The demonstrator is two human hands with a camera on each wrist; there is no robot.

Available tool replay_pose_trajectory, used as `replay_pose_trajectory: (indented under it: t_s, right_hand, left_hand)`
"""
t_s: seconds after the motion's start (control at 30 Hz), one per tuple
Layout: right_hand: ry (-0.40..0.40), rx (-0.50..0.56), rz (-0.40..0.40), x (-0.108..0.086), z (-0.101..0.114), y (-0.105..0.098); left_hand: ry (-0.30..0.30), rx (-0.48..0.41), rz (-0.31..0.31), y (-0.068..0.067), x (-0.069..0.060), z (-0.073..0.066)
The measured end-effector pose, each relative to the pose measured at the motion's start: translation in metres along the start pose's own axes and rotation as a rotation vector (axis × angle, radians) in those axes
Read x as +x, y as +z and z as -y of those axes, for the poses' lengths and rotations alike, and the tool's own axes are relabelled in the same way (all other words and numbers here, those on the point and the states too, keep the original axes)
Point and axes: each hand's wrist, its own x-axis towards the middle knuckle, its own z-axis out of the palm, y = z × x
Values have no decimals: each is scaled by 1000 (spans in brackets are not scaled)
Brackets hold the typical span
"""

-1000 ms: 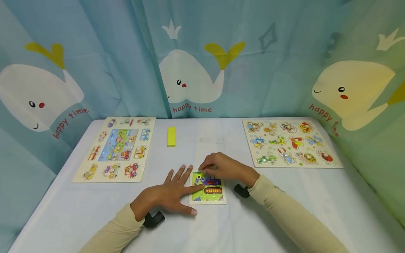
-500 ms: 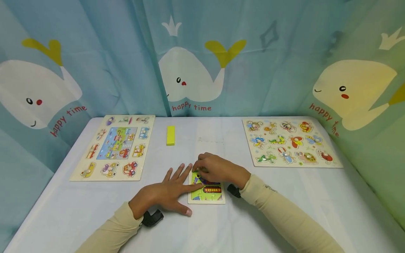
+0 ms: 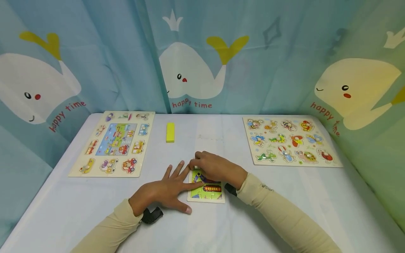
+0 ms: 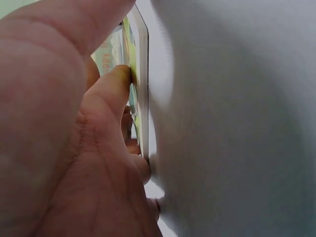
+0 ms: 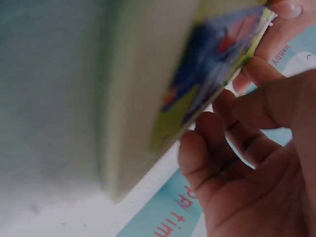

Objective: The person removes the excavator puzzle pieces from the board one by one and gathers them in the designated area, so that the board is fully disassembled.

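Observation:
A small jigsaw puzzle (image 3: 212, 194) with a digger picture and a pale frame lies flat on the table before the person. From its left, the left hand (image 3: 167, 189) spreads its fingers and rests the straight index finger on the picture. The right hand (image 3: 218, 168) curls its fingers and thumb at the puzzle's upper left edge, covering the top of the picture. In the right wrist view, the puzzle's picture (image 5: 217, 54) shows beside the thumb and bent fingers (image 5: 195, 153). Whether one loose piece is between them is hidden. The left wrist view shows the puzzle's rim (image 4: 143, 89) edge-on.
On the left lies a vehicle peg board (image 3: 136, 172). An insect peg board (image 3: 250, 140) lies at the right. Near the back stands or lies a yellow block (image 3: 170, 133). A blue whale-print curtain (image 3: 126, 70) surrounds the white table (image 3: 196, 232).
The right hand has shifted slightly left along the puzzle's top edge, covering more of its upper part. The left hand stays nearly in place. The head view has tilted a little.

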Motion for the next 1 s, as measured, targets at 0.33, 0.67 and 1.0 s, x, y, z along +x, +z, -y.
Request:
replay_pose_trajectory:
  t_s: [0.33,0.67,1.0]
  right_hand:
    - [-27,144,-86,1,-2,1]
    - [-46,580,-66,-7,-7,-1]
    - [69,704,-134,-22,-21,-12]
  left_hand:
    - [-4,31,13,-3,2,-2]
    - [-11,8,19,3,1,1]
    - [21,1,-17,-1,-1,-1]
